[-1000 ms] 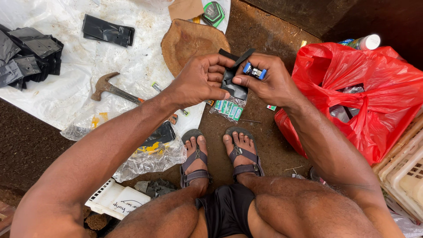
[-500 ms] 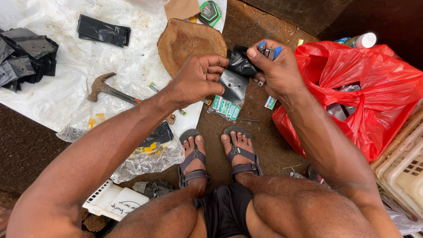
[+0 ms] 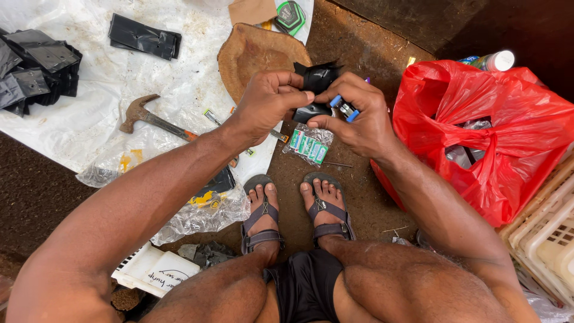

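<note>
Small blue-and-silver item (image 3: 344, 107): mostly covered by the fingers of the right hand (image 3: 359, 116); its kind cannot be told.
Black pouch (image 3: 315, 81): lower part hidden behind the left hand (image 3: 269, 101) and the right hand.
Hammer (image 3: 152, 121): handle end passes under the left forearm.
Plastic bottle (image 3: 491, 61): only the cap end shows behind the red plastic bag (image 3: 502, 143).
White crate (image 3: 547, 239): cut off by the right edge.
Stack of black pouches (image 3: 36, 69): cut off by the left edge.

Black pouch (image 3: 315, 81), crumpled, maybe open, mid-air
</note>
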